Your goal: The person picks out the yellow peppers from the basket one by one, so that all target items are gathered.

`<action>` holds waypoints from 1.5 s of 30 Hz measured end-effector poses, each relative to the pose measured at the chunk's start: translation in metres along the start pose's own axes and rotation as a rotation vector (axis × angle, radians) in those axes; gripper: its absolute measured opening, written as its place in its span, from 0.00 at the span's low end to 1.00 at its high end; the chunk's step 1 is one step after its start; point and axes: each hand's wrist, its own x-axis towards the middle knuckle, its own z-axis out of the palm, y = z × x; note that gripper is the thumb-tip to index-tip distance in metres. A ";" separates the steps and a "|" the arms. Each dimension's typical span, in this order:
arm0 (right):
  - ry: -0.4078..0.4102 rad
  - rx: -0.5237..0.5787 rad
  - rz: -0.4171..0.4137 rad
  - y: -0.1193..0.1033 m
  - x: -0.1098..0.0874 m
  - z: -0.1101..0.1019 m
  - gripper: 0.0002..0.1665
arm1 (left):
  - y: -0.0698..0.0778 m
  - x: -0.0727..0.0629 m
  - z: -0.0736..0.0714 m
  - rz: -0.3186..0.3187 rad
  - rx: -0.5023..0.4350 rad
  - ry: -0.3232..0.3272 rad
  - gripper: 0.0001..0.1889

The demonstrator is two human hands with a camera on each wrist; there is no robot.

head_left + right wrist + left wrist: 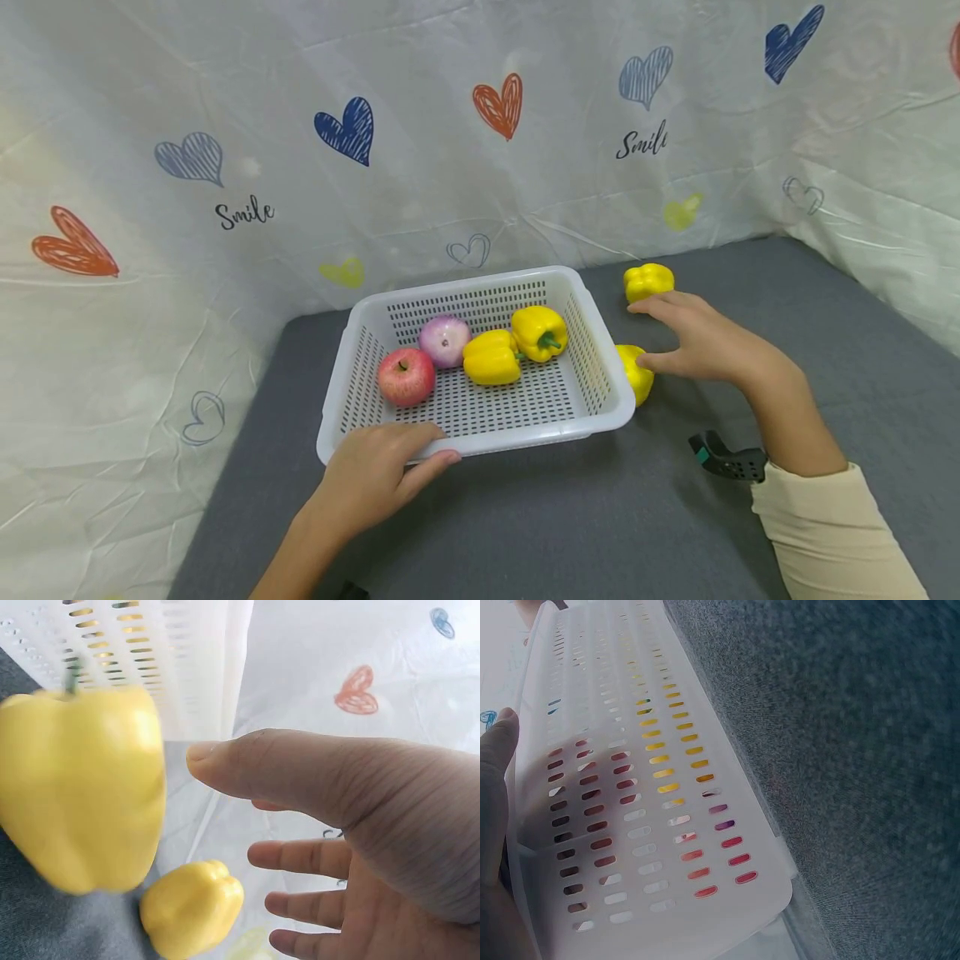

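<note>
A white plastic basket [495, 437] with slotted walls holds a red apple [406, 377], a purple onion [446, 341] and two yellow bell peppers [492, 357]. My left hand [386, 462] grips its near rim at the left, fingers over the edge and thumb on the outer side. To the right of the basket, my right hand [708, 342] hovers with fingers spread and nothing in its grasp. A third yellow bell pepper [82, 787] lies against the basket's right side, close to that thumb. Farther back, another yellow bell pepper [648, 282] sits by the fingertips.
Dark grey cloth [525, 533] covers the table. Behind it hangs a whitish sheet [420, 200] printed with hearts and the word Smile. A black strap [727, 458] with a green patch shows at the right wrist, by a cream sleeve [832, 533].
</note>
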 end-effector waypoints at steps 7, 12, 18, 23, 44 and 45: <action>0.030 -0.014 -0.049 -0.003 0.000 0.000 0.33 | 0.000 0.001 0.001 0.007 -0.001 0.007 0.14; 0.083 -0.020 -0.098 -0.009 0.000 0.000 0.29 | 0.000 0.000 0.000 0.015 0.012 0.018 0.15; 0.097 0.009 -0.083 -0.025 0.004 0.004 0.29 | -0.001 -0.001 0.000 0.014 0.021 0.025 0.15; 0.096 0.050 -0.087 -0.034 0.010 0.014 0.36 | -0.001 -0.001 0.000 0.010 0.022 0.019 0.15; -0.039 -0.298 -0.155 -0.064 0.075 0.059 0.54 | -0.002 0.000 0.003 0.033 0.005 0.053 0.16; -0.052 -0.327 -0.148 -0.065 0.079 0.059 0.53 | -0.002 0.000 0.003 0.033 0.005 0.055 0.16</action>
